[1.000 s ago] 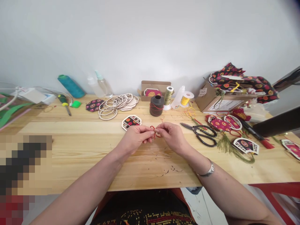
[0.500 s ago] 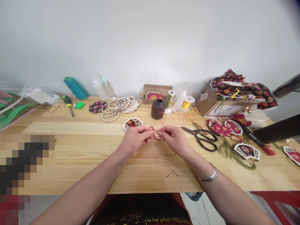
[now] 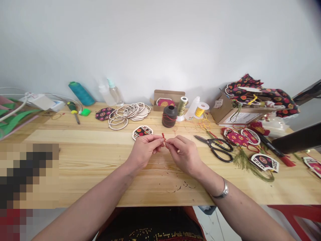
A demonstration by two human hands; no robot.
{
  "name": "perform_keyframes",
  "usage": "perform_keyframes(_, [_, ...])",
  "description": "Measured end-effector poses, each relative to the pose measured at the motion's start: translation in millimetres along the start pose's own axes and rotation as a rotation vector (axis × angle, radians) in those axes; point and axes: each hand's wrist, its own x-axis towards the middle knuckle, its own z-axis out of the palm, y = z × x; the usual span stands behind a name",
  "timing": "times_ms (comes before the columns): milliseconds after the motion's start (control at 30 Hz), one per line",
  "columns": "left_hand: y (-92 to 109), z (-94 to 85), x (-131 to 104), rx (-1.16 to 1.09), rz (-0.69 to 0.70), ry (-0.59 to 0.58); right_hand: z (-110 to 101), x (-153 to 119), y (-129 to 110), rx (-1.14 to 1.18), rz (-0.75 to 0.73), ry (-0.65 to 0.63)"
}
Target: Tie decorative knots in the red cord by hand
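Between my fingertips is a short piece of red cord [image 3: 163,136], its upper end poking up above the fingers. My left hand [image 3: 146,147] pinches it from one side, and my right hand [image 3: 184,152] is closed on it from the other, the fingertips nearly touching. Much of the cord is hidden by the fingers. Just behind my left hand lies a white-framed ornament [image 3: 141,131] with patterned dark fabric. Black-handled scissors [image 3: 217,145] rest to the right of my right hand. A black thread spool [image 3: 169,116] wound with red thread stands beyond both hands.
Wooden frames [image 3: 129,113] are heaped at the back left, near a teal thread cone [image 3: 81,93] and a screwdriver [image 3: 73,112]. Yellow thread [image 3: 201,109] stands at the back. On the right are a fabric-filled cardboard box [image 3: 235,112], a fan-shaped ornament [image 3: 264,162] and a black post [image 3: 296,142].
The red cord's loop below the fingers no longer shows, and an end now stands upright between the hands. My right hand has turned and its fingers have curled closer to the left fingertips.
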Motion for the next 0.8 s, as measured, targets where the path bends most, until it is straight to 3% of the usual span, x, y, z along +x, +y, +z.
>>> perform_keyframes(233, [-2, -0.6, 2, -0.062, -0.035, 0.029, 0, -2, -5, -0.294, -0.177, -0.028])
perform_keyframes(433, [0, -1.6, 2, -0.080, -0.064, 0.034, -3, -3, -9, -0.202, -0.248, -0.062])
perform_keyframes(533, [1, -1.1, 2, -0.082, -0.056, 0.038, -5, -2, -8, 0.047, -0.062, 0.025])
perform_keyframes(667, [0, -1.2, 2, -0.086, -0.045, -0.003, -2, 6, 3, 0.437, 0.369, 0.183])
perform_keyframes(800, [-1, -1.6, 2, -0.096, -0.041, -0.022, 3, 12, 13, 0.620, 0.517, 0.088])
